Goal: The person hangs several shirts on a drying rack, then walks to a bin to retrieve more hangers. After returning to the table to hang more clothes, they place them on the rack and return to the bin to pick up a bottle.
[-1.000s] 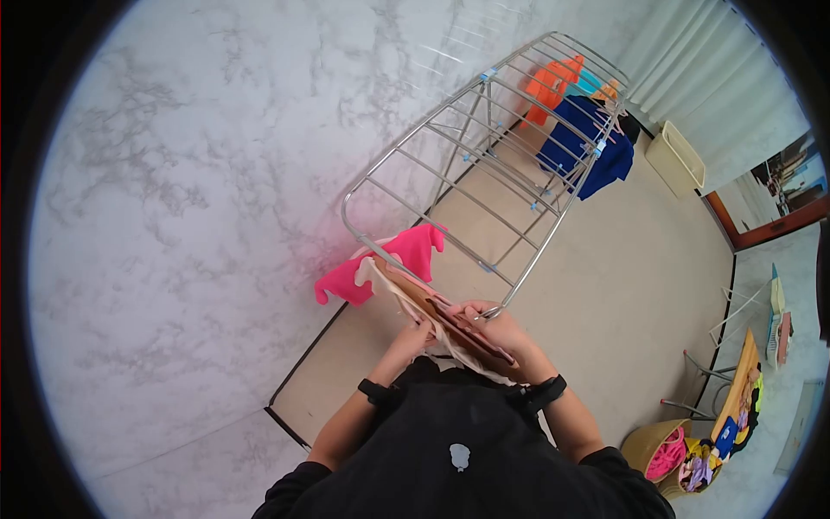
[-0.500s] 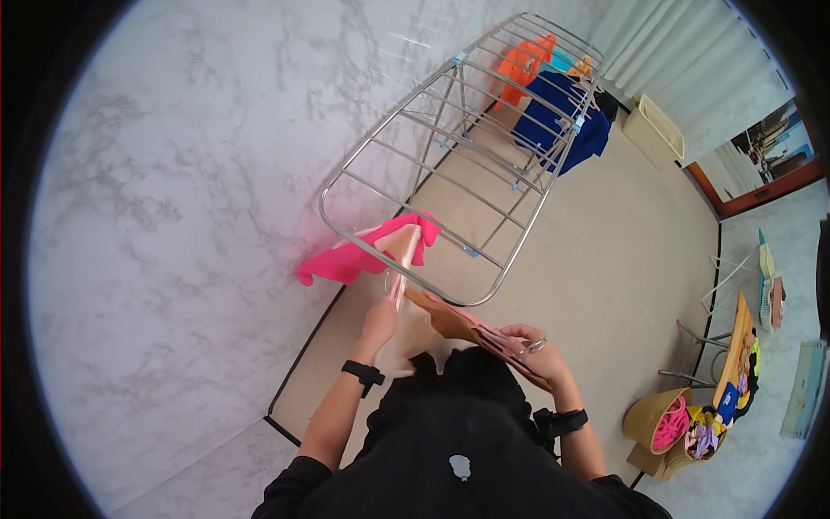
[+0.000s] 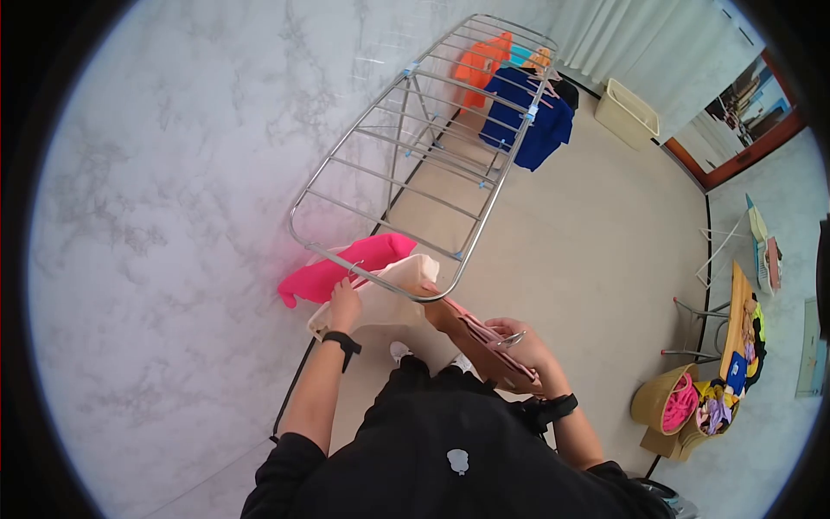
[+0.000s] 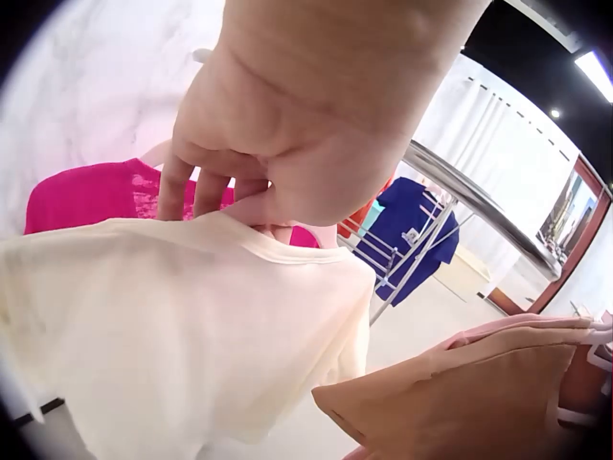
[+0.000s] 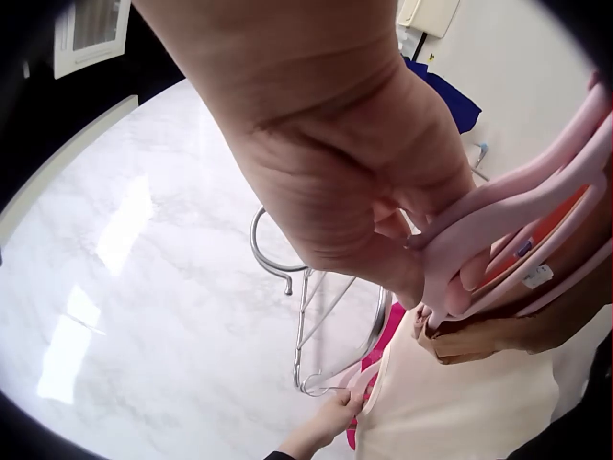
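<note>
My left hand pinches the neck of a hanger inside a cream shirt. The hanger's metal hook is at the end bar of a metal drying rack. Right behind the shirt hangs a bright pink garment. On the other side, my right hand grips several pink hangers bunched together. A brown garment hangs from them, with pink cloth beside it. Their metal hooks stick out above the right hand.
Orange and blue garments hang at the rack's far end. Beyond them stands a cream bin near the curtain. To the right are a wooden bench with clothes and wicker baskets. A marbled wall runs along the left.
The left hand has drawn the cream shirt away from the brown garment, leftward and up to the rack's end bar. My right hand keeps the other hangers, slightly further right.
</note>
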Demonstrator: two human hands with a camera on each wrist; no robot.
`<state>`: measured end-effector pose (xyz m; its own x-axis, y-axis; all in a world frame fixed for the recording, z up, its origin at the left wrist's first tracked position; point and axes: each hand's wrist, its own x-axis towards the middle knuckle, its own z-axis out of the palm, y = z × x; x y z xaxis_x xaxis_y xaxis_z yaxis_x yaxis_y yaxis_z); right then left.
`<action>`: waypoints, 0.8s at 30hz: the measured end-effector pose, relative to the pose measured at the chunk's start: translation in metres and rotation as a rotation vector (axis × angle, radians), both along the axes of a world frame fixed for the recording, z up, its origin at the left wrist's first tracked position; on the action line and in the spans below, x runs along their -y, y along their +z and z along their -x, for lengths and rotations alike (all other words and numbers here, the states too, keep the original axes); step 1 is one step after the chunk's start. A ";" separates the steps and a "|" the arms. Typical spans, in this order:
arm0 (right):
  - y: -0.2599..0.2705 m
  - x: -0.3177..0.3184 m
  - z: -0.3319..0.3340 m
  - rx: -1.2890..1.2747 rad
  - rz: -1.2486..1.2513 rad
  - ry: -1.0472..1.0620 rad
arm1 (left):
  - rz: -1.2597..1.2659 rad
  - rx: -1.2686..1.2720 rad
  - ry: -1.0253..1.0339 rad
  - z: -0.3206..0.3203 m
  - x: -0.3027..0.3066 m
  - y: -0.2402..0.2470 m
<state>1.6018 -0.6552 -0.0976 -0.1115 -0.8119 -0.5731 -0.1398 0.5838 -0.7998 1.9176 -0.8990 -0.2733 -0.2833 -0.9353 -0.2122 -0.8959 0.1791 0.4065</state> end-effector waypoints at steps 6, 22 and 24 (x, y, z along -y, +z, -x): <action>-0.014 -0.004 0.002 0.046 0.055 -0.007 | -0.391 0.171 -0.300 0.067 -0.078 0.086; -0.032 0.001 -0.005 0.098 0.168 -0.047 | -0.731 -0.757 -0.778 0.149 -0.139 0.190; -0.033 -0.001 -0.004 0.058 0.148 -0.027 | -0.731 -0.771 -0.795 0.151 -0.140 0.192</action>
<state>1.6055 -0.6543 -0.1302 -0.1049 -0.8848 -0.4539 -0.0767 0.4623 -0.8834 1.7664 -0.7585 -0.0808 -0.9710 -0.1999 -0.1310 -0.1471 0.0679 0.9868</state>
